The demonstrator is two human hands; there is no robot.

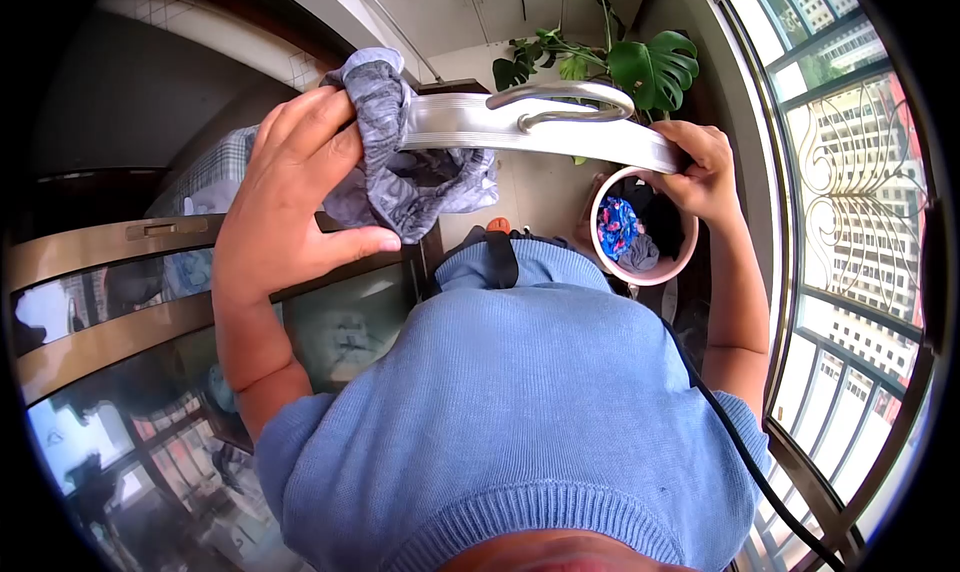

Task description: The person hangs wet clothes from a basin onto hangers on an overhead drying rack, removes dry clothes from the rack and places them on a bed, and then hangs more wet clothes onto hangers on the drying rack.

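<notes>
A broad silver clothes hanger (460, 122) with a curved metal hook lies across the view in front of my chest. Its right end is gripped by my right hand (705, 167), fingers closed round it. Over the left end hangs a grey patterned garment (385, 122) with a gathered, elastic-looking edge. My left hand (295, 187) holds this garment from the left; its fingers lie over the cloth and the thumb reaches along the lower edge. The fingertips are partly hidden in the folds. The hanger's left tip is covered by the cloth.
A pink-rimmed bucket (668, 269) with dark and blue patterned clothes stands below my right hand. A large-leaved plant (652, 70) is ahead. Barred windows (850, 212) run along the right. Glass panels with a metal frame (110, 247) are at the left. A black cable (745, 452) crosses my right side.
</notes>
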